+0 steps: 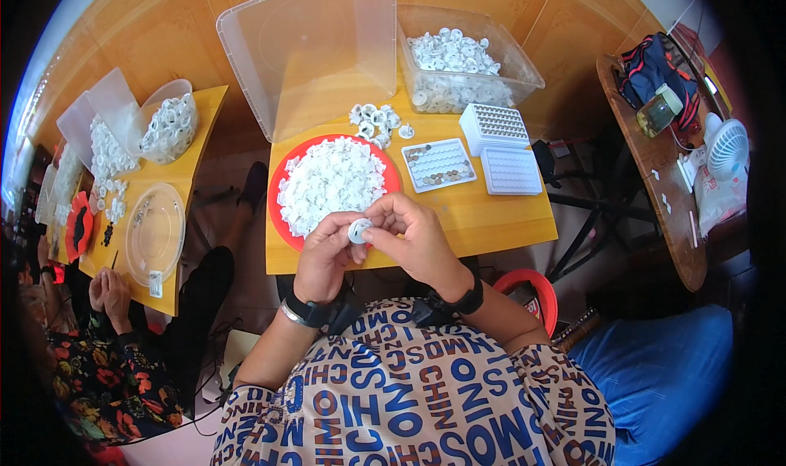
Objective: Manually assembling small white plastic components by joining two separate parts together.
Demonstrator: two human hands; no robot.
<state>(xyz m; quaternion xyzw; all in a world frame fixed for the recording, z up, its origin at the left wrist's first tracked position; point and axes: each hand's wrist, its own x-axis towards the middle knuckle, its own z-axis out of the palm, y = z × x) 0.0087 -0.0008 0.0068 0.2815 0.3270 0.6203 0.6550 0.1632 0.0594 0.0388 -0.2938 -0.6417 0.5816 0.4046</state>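
Note:
A small round white plastic part (pixel 359 229) is held up over the near edge of my yellow table (pixel 499 224). My left hand (pixel 322 252) pinches it from the left, fingers curled behind it. From the other side my right hand (pixel 416 238) has thumb and fingertips closed on the same part. Just beyond the hands lies a red round tray (pixel 274 194), heaped with small white plastic pieces (pixel 334 178). Behind it, several round white parts with dark centres (pixel 375 122) lie in a loose group.
A white compartment tray (pixel 439 166) holds small metallic discs. Stacked white trays (pixel 494 128) stand to its right. A clear bin (pixel 524 72) of white parts and an upright plastic lid (pixel 311 53) are behind. At left, a co-worker's hands (pixel 110 297) rest near another table. A fan (pixel 727 149) is far right.

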